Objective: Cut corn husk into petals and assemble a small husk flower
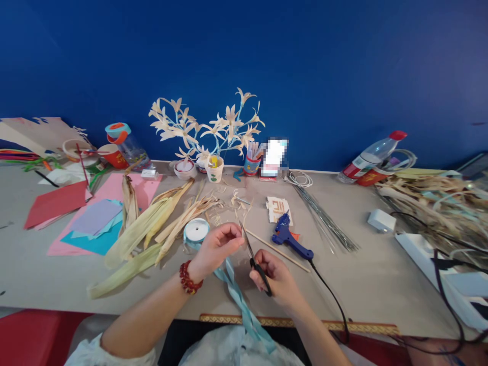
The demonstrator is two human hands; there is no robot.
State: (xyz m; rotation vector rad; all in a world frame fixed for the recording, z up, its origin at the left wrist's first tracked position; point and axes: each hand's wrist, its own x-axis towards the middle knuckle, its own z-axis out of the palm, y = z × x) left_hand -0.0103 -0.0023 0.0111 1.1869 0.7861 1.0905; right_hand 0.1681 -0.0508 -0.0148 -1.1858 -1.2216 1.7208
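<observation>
My left hand [217,247], with a red bead bracelet on the wrist, is closed in a pinch on something small near the scissor blades; I cannot make out what. My right hand [275,277] grips black-handled scissors [254,259], blades pointing up toward the left fingertips. A light blue ribbon [240,300] trails from under my left hand down over the table edge toward my lap. Its spool [196,231] lies just left of my left hand.
Dried corn husks [152,231] lie left of centre beside coloured paper sheets [95,223]. A blue glue gun [292,239] with a black cord, a thin wooden stick [278,249] and green wires [326,218] lie right. A pot of husk flowers [214,168] stands at the back, with a plastic bottle [371,155] at the far right.
</observation>
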